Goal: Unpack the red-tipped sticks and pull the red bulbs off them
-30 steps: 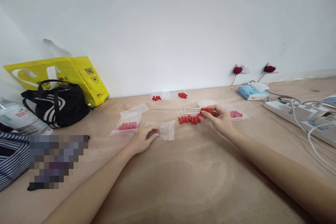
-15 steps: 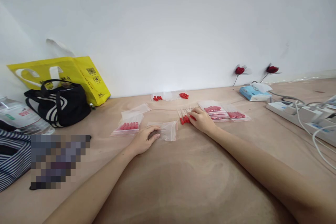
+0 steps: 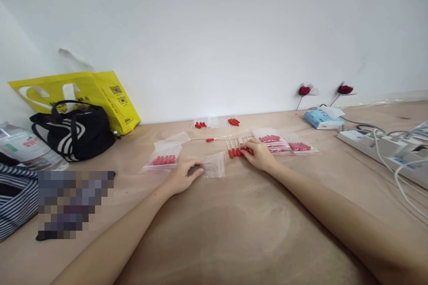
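Note:
My left hand (image 3: 182, 175) lies on the brown table with its fingers curled over the edge of an empty clear zip bag (image 3: 211, 164). My right hand (image 3: 258, 154) rests over a row of red-tipped sticks (image 3: 235, 151), fingers bent down onto them; what it grips is hidden. One single red-tipped stick (image 3: 217, 138) lies apart, farther back. A filled bag of red pieces (image 3: 163, 160) sits left of the empty one. Filled bags (image 3: 284, 142) lie right of my right hand.
A black bag (image 3: 73, 131) and a yellow bag (image 3: 90, 91) stand at the left by the wall. Small heaps of red pieces (image 3: 216, 122) lie at the wall. A tissue pack (image 3: 323, 118), a power strip with cables (image 3: 384, 149) and two red flowers (image 3: 324, 90) are at the right.
My right hand, which held red-tipped sticks raised a second ago, has come down to the left onto the row. A single stick now lies apart behind. The left hand stayed put.

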The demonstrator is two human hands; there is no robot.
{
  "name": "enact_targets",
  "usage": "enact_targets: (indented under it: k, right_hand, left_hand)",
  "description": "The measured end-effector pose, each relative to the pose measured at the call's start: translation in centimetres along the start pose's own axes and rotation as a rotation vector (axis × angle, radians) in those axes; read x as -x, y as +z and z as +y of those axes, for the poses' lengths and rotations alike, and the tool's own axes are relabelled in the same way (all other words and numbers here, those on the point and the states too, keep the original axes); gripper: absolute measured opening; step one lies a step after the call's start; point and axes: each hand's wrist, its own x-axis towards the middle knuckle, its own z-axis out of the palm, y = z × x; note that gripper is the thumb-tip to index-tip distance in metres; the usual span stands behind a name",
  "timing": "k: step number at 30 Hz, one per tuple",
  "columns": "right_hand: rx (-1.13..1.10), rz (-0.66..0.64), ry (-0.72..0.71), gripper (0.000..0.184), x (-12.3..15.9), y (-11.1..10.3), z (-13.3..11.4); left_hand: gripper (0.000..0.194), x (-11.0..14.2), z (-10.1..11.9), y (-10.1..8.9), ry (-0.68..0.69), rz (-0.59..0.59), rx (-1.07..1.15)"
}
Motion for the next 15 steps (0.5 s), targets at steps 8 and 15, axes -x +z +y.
enact_targets:
  k: [8,15]
  right_hand:
    - [0.12,0.039,-0.022,0.013,0.0,0.6,-0.1]
    - [0.117,0.08,-0.039,0.016,0.3,0.9,-0.3]
  left_hand:
    - [0.033,-9.7,-1.1,1.1,-0.068,0.094,-0.275]
    - [0.038,-15.9,-1.9,3.8,-0.072,0.076,-0.416]
